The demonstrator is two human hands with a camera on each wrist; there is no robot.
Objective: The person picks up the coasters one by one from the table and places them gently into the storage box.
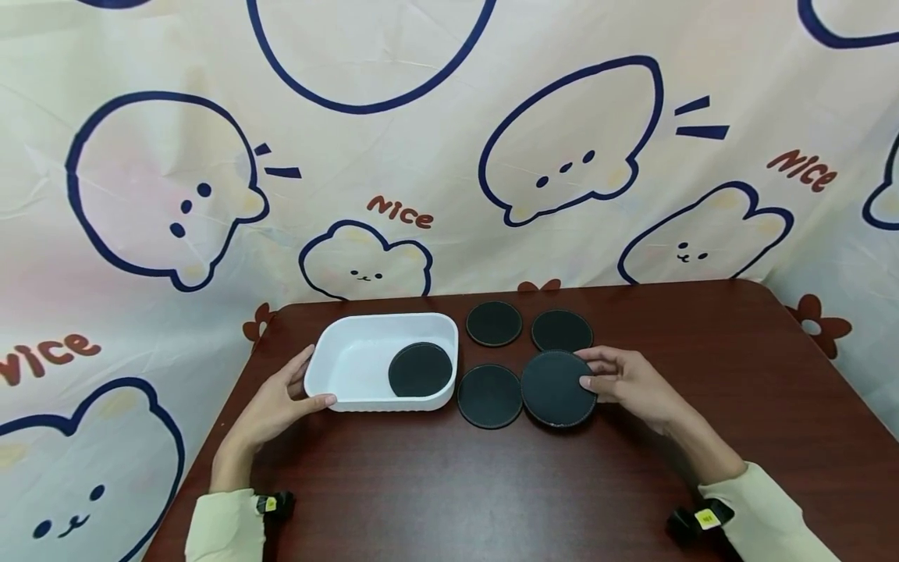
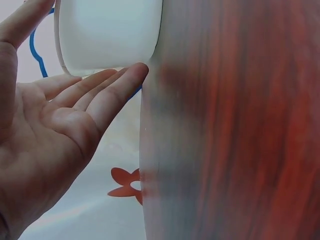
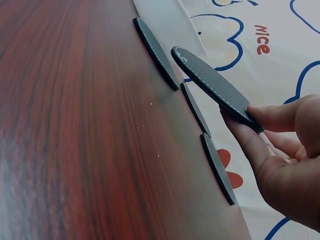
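Observation:
In the head view my right hand [image 1: 628, 384] pinches a black round coaster [image 1: 557, 388] by its right edge. The right wrist view shows that coaster [image 3: 215, 85] tilted and lifted off the table, thumb on its upper face and fingers underneath. My left hand [image 1: 279, 402] is at the left end of a white rectangular tub [image 1: 351, 363], thumb at the near corner. Its straight fingers touch the tub's end wall in the left wrist view. Another black coaster [image 1: 420, 370] lies in the tub's right part.
Three more black coasters lie on the brown table [image 1: 421, 484]: one at the back [image 1: 494, 324], one behind the held coaster [image 1: 561, 331], one right of the tub [image 1: 489, 396]. A printed cloth [image 1: 449, 156] hangs behind the table.

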